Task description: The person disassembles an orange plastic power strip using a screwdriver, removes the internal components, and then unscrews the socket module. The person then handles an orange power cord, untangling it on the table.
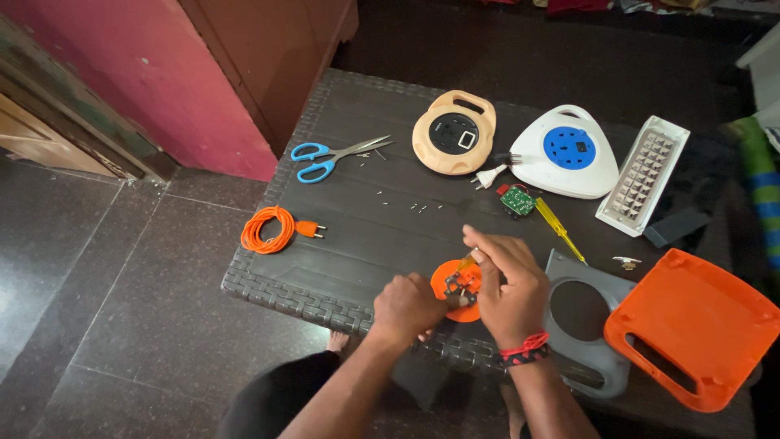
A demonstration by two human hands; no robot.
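Note:
On the near edge of the dark plastic table (pixel 349 236) lies a round orange disc (pixel 455 284) with a metal socket part on it. My left hand (pixel 409 307) grips the disc's near left side. My right hand (pixel 508 284), with a red thread band at the wrist, holds a thin yellow-handled tool (pixel 466 262) whose tip rests on the metal part.
A coiled orange cable with plug (pixel 268 229) lies at the left, blue scissors (pixel 329 156) behind it, loose screws (pixel 410 205) in the middle. Farther back: a beige cord reel (pixel 452 132), a white and blue reel (pixel 566 151), a small circuit board (pixel 517 200), a yellow screwdriver (pixel 559 229), a white light panel (pixel 642 175). At right: a grey ring cover (pixel 581 321) and orange casing (pixel 699 325).

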